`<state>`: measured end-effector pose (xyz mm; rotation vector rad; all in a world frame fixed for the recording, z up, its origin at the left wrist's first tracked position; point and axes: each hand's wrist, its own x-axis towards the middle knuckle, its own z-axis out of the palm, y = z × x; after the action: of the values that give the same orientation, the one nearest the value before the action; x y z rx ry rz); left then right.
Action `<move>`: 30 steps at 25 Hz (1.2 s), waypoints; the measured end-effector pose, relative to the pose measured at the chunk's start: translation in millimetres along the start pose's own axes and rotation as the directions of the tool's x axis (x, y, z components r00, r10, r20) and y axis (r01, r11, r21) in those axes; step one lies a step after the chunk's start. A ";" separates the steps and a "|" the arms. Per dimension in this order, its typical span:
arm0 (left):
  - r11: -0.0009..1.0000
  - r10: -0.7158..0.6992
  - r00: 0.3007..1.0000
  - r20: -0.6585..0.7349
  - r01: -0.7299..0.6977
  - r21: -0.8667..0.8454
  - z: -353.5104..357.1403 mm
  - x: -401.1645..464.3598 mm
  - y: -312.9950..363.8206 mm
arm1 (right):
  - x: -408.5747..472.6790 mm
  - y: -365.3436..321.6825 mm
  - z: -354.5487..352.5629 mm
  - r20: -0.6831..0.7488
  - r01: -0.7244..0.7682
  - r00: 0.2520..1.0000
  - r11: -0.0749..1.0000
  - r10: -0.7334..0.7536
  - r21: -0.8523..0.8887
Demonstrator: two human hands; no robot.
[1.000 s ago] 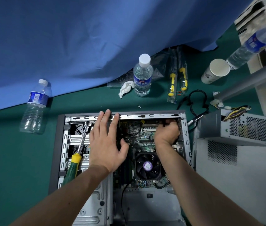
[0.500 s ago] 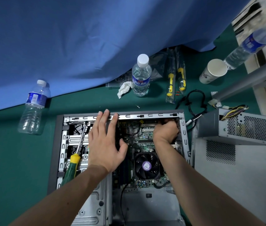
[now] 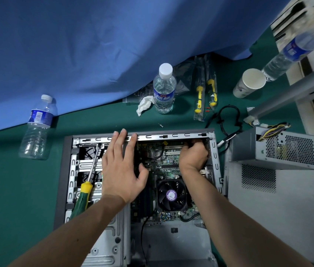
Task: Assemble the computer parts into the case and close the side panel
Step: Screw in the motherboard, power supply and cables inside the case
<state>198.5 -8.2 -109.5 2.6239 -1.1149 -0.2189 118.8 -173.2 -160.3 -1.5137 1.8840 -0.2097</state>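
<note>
Both hands work inside the open computer case (image 3: 68, 170), which lies flat on the green table (image 3: 7, 189). Left hand (image 3: 122, 170) lies flat with straight fingers, fingertips reaching the case's 12 o'clock rail, gripping nothing. Right hand (image 3: 193, 157) is clenched at the case's 1 o'clock corner, over the motherboard (image 3: 163, 162); what it holds, if anything, is hidden. CPU fan (image 3: 171, 194) sits at 6 o'clock from that fist. Screwdriver (image 3: 83, 195) rests at 9 o'clock of the left hand. Power supply (image 3: 273, 151) stands outside, on the side panel (image 3: 267, 218), at 3 o'clock.
</note>
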 end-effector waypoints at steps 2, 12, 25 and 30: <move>1.000 0.001 1.000 0.002 -0.001 -0.001 -0.1 0.2 0.3 | -0.8 -1.5 0.6 -0.003 -0.010 1.000 1.000 0.010 0.023; 1.000 0.002 1.000 -0.003 -0.002 0.001 -1.0 0.1 0.9 | 0.3 -4.9 1.7 -0.009 -0.061 0.998 0.995 0.062 0.083; 1.000 0.001 1.000 -0.005 -0.001 0.005 0.2 0.1 -0.1 | 2.9 -4.6 2.0 -0.018 -0.071 0.997 0.994 0.073 0.085; 1.000 0.005 1.000 -0.010 -0.005 0.009 0.5 0.2 -0.1 | 3.7 -5.6 3.5 -0.013 -0.096 0.995 0.993 0.097 0.075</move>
<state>198.6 -8.3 -110.0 2.6266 -1.1215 -0.1996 125.1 -177.2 -161.5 -1.3718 1.9358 -0.2458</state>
